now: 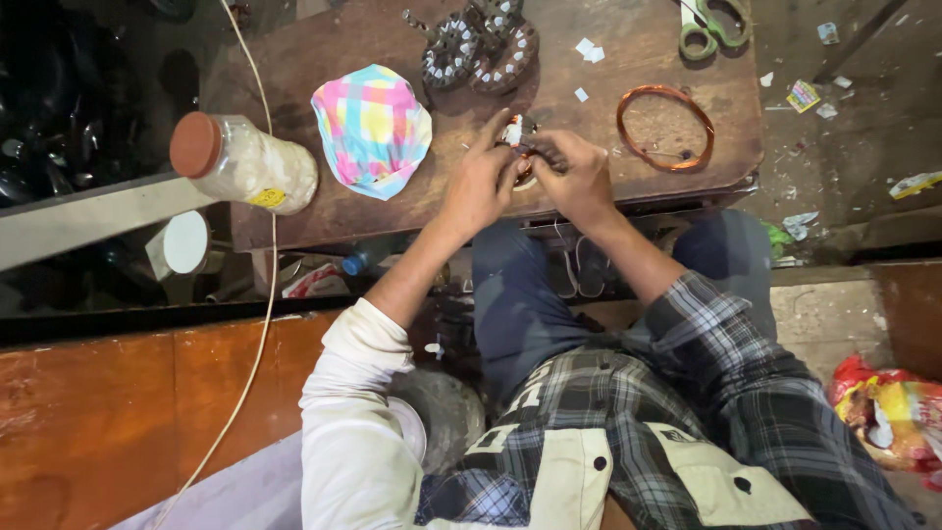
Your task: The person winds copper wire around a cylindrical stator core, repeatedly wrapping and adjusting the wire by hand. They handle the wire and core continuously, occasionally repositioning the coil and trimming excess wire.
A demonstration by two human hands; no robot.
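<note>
- Small wound part [517, 132], white and reddish, sits at the near middle of the wooden table [324, 221], held between both hands.
- Left hand [478, 184] pinches its left side, forefinger stretched over it.
- Right hand [577, 177] has its fingers curled and pressed on its right side.
- Copper wire coil [665, 128] lies just right of the hands; a checked cloth [372, 129] and a plastic jar [243, 162] lie left.
- Green scissors [713, 24] lie at the far right.
</note>
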